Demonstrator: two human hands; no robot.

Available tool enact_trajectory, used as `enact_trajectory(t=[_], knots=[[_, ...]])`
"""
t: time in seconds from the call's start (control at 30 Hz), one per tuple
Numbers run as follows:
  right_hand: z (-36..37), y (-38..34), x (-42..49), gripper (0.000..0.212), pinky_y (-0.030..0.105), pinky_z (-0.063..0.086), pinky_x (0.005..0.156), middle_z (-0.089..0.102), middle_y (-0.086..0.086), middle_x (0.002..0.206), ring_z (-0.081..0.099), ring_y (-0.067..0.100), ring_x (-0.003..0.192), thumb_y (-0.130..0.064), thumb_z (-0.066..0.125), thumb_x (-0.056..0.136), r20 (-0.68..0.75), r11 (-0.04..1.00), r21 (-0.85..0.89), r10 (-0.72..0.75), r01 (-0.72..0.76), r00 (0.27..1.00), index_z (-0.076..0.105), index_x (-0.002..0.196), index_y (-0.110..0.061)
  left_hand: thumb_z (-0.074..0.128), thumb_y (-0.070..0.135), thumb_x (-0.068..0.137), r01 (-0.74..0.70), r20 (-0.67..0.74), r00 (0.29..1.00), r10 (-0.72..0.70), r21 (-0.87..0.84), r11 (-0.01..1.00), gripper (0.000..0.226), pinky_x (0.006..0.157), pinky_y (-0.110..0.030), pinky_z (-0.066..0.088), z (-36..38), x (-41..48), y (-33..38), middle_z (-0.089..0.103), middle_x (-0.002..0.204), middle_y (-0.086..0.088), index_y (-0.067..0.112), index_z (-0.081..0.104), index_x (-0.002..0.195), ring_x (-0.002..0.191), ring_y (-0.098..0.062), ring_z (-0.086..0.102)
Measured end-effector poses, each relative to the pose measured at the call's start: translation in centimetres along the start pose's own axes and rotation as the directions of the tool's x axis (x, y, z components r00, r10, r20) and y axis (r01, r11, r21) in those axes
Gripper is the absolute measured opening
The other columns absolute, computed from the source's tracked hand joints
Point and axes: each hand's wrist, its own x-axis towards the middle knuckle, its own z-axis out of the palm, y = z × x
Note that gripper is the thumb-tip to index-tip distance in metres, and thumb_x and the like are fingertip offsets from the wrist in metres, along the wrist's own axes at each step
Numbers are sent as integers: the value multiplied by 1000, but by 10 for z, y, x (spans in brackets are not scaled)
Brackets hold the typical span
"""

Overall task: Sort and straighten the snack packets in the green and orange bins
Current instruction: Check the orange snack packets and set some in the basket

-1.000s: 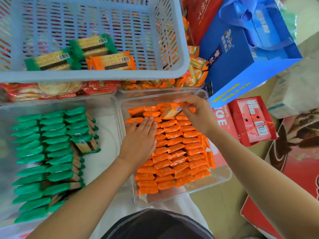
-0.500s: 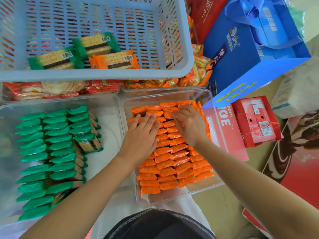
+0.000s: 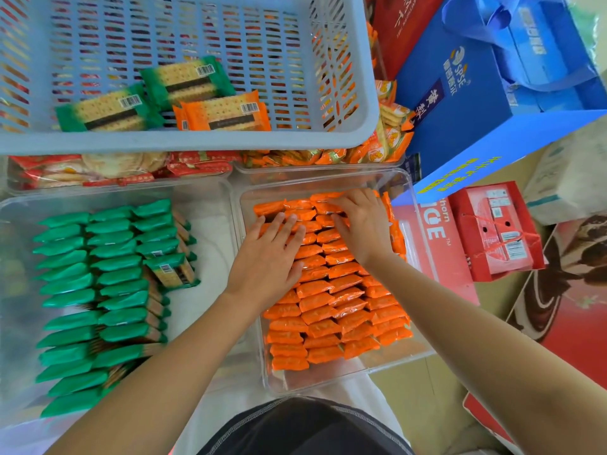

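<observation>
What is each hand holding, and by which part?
Nothing is held. The left hand and right hand press their fingers onto the orange foil snack packets in the clear plastic bin.

- Your left hand (image 3: pixel 267 257) hides the orange packets (image 3: pixel 331 310) beneath it.
- The basket (image 3: pixel 197 141) runs off the top edge.
- The green packets (image 3: pixel 72 334) nearest you blur.

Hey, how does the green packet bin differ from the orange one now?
The green bin has a bare strip on its right; the orange bin is packed nearly across. One green packet lies loose atop its rows; the orange rows show none. The left hand and right hand touch the orange rows, not green ones. Both bins are clear plastic.
</observation>
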Motion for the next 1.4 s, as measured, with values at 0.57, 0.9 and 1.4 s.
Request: enact_trajectory(t=[0.57, 0.9, 1.4], knots=[[-29, 5, -1, 5, 38, 45, 77, 65, 5, 96, 59, 24, 92, -11, 58, 92, -43, 972, 231, -41, 50, 998, 60, 94, -8, 25, 50, 101, 17, -4, 1000, -17, -16, 1000, 62, 121, -46, 13, 1, 1, 0, 21, 162, -8, 19, 25, 154, 150, -26, 15], [-83, -6, -38, 15, 43, 49, 84, 63, 14, 88, 61, 27, 87, -9, 69, 85, 219, 340, 857, 441, -388, 870, 55, 89, -11, 34, 50, 100, 121, -98, 957, -272, -719, 685, 58, 113, -43, 33, -15, 4, 10, 47, 148, -3, 18, 37, 148, 137, -21, 41], [-97, -34, -77, 26, 21, 56, 58, 55, -3, 64, 61, 15, 74, -31, 62, 85, 403, -64, 899, 502, -432, 765, 50, 69, -14, 68, 24, 85, 149, 167, 984, -53, -957, -248, 38, 74, -24, 53, -46, -27, 23, 74, 108, 0, 11, 67, 120, 89, -11, 67]])
